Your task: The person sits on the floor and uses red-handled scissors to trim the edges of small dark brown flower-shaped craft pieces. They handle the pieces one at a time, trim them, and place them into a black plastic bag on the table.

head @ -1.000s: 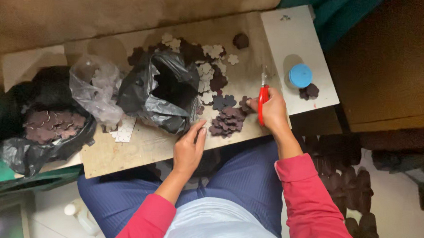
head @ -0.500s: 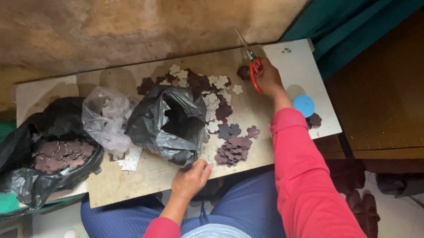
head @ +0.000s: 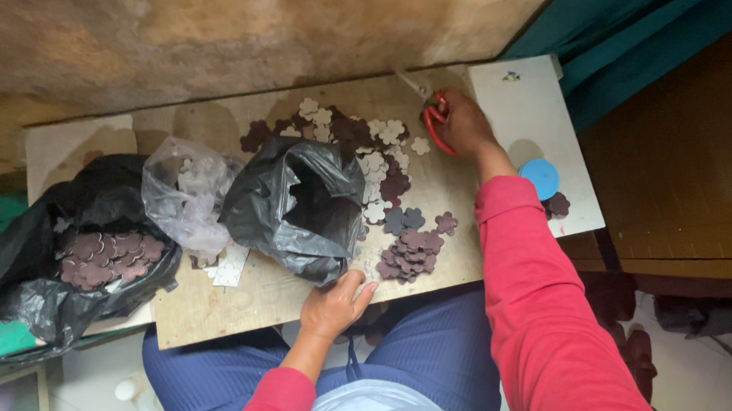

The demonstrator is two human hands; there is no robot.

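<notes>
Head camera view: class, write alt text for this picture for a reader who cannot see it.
A person in red sleeves sits at a wooden board, right hand holding red-handled scissors at its far edge, left hand resting on its near edge beside an open black bag. Flower-shaped cut-outs, dark and pale, lie scattered around the bag.

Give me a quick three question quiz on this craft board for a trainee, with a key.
1. True or false: the right hand holds red scissors.
2. Where is the left hand? A) inside the clear bag B) at the board's near edge C) on the blue lid
3. What shape are the cutouts?
Key: 1 true; 2 B; 3 flowers.
</notes>
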